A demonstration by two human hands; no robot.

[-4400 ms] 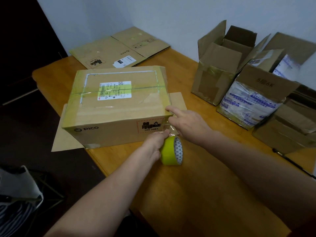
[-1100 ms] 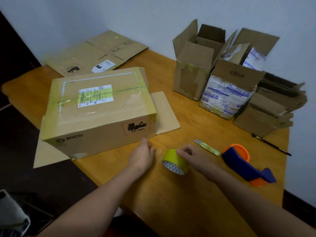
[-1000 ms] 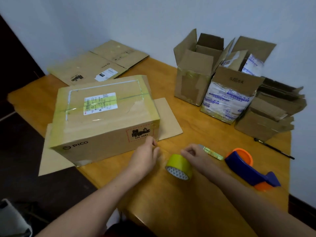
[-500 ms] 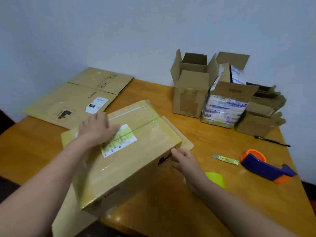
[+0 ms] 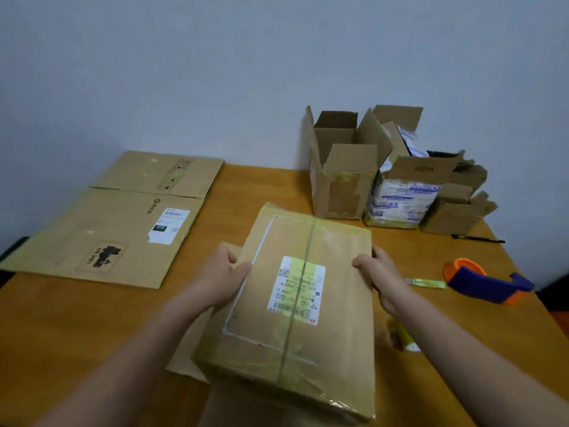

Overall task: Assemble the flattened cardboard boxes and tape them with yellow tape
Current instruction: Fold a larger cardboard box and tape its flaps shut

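At the near middle of the wooden table (image 5: 92,318), the head view shows the taped box (image 5: 295,303) gripped by the left hand (image 5: 220,277) and right hand (image 5: 380,275), fingers curled over its long sides, flattened boxes (image 5: 117,229) lying far left, and the yellow tape roll (image 5: 403,337) near its right side.

We have one view only, a wide-angle camera worn on the head. It faces forward and down across the surface (image 5: 261,186) toward the wall (image 5: 215,72), which fills the upper frame. Both forearms (image 5: 123,365) enter from the bottom edge; the left hand (image 5: 220,278) and right hand (image 5: 380,277), gripping the box (image 5: 295,340), sit close below us, mid-frame
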